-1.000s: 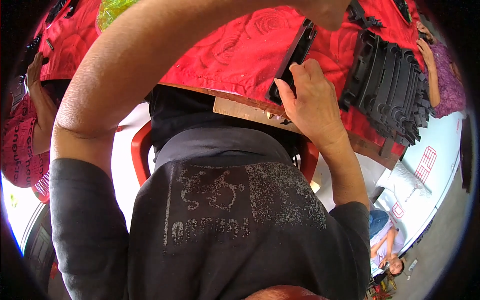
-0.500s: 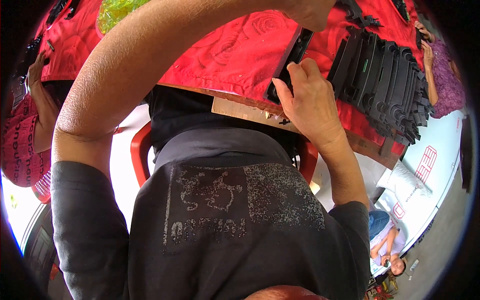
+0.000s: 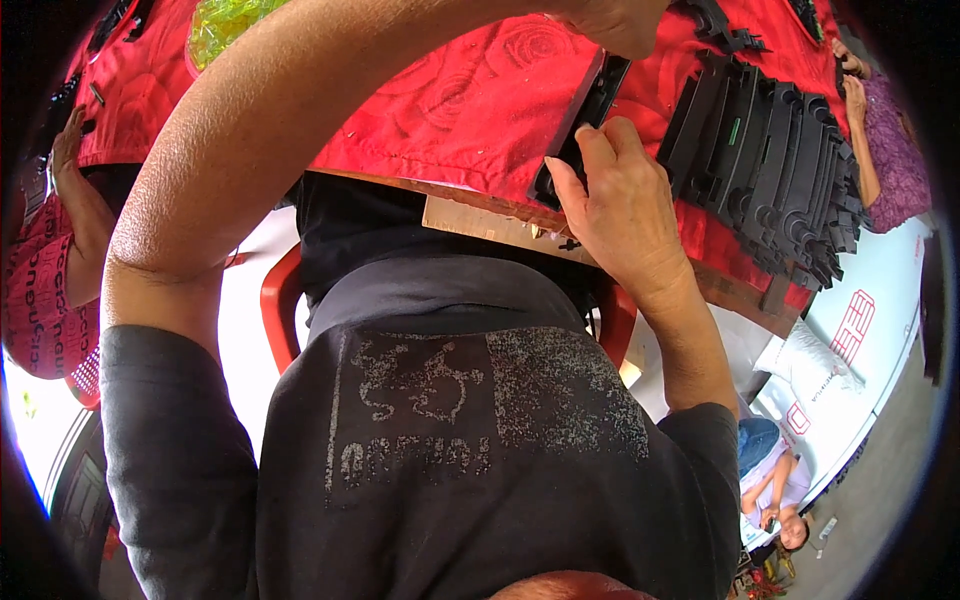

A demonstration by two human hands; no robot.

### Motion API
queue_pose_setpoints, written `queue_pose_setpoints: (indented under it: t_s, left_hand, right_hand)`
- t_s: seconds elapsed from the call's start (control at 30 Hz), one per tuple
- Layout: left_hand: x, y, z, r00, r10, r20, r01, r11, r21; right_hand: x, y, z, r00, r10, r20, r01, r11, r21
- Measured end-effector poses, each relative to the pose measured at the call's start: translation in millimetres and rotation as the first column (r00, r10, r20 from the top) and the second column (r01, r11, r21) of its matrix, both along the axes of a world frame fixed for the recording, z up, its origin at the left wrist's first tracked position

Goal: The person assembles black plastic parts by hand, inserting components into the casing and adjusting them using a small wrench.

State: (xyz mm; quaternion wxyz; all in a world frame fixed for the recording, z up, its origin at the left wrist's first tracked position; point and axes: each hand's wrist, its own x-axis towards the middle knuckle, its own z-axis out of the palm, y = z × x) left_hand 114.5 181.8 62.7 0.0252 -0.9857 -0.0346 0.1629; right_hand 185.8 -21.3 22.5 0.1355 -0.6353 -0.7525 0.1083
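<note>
A long, narrow black plastic part [image 3: 592, 108] lies over the near edge of a table covered with a red rose-patterned cloth [image 3: 450, 100]. My right hand [image 3: 622, 205] grips its near end, thumb and fingers wrapped around it. My left arm crosses from the left, and my left hand [image 3: 612, 20] closes on the part's far end at the top of the picture. Just right of the part stands a row of similar black plastic parts [image 3: 775, 150], packed on edge.
A yellow-green bag [image 3: 225, 25] lies on the cloth at the far left. Another person's arm [image 3: 75, 200] rests at the left table edge, and a person in purple [image 3: 890, 150] sits at the right. A red chair [image 3: 280, 305] is under me. White sacks [image 3: 815, 365] lie on the floor.
My right hand has slid a little along the black part toward the table. The row of black parts reaches closer to the held part than one second ago.
</note>
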Motion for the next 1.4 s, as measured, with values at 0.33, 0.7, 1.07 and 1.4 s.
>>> queue_pose_setpoints:
  t_s: [0.33,0.7,1.07,1.4]
  left_hand:
    - [6,-4,9,0.997,-0.024,-0.069,0.022,0.999,-0.030]
    - [8,-1,1,0.996,0.083,-0.013,-0.084,0.985,-0.151]
    - [32,-18,16,0.861,-0.120,-0.493,0.273,0.929,0.250]
    - [31,-19,21,0.972,-0.039,-0.233,0.046,0.999,0.022]
  right_hand:
    - [1,-1,-2,1.000,-0.002,0.002,0.002,1.000,0.013]
    - [2,0,-1,1.000,0.014,0.020,-0.014,1.000,0.008]
    - [2,1,1,0.998,0.055,0.032,-0.054,0.998,-0.026]
    - [2,2,1,0.998,0.044,0.041,-0.042,0.998,-0.037]
